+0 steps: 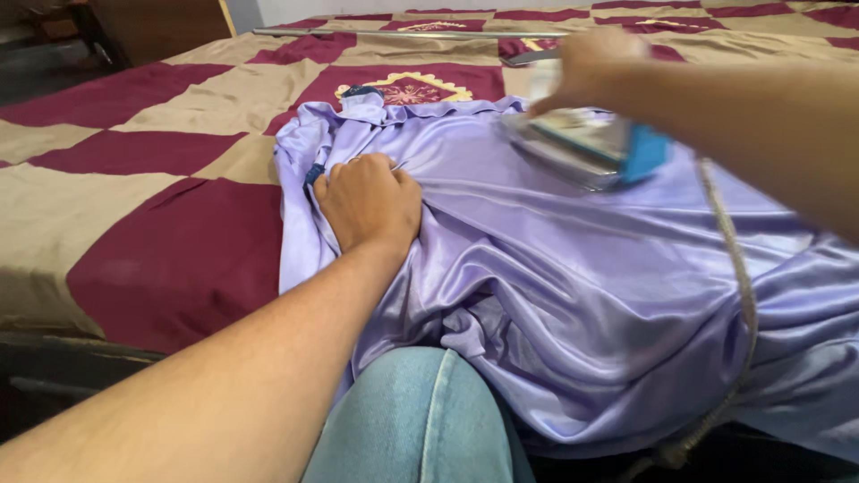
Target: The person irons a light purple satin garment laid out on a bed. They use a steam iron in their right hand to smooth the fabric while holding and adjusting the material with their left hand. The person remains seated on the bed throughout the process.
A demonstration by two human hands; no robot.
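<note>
On the maroon-and-tan checked bedspread (170, 259), your left hand (369, 199) bunches up the shiny lilac satin garment (573, 268) while your right hand (591, 67) grips a blue-and-silver iron (586, 143) on it.

A garment (573, 268) lies spread on a bed (161, 224), filling the view from the centre out to 3 and 5 o'clock. Its collar (362, 94) sits at 11 o'clock, at the far edge of the cloth. The left hand (369, 201) rests on the garment just left of centre, near its left hem. The right hand (586, 67) is at 1 o'clock, above the garment, on an iron (586, 143) that sits on the cloth behind and right of the left hand. A cord (738, 277) runs from the iron toward 5 o'clock, across the garment. A knee (420, 420) is at 6 o'clock, in front of the cloth. A rod (403, 34) lies on the bed at 12 o'clock, behind everything.
</note>
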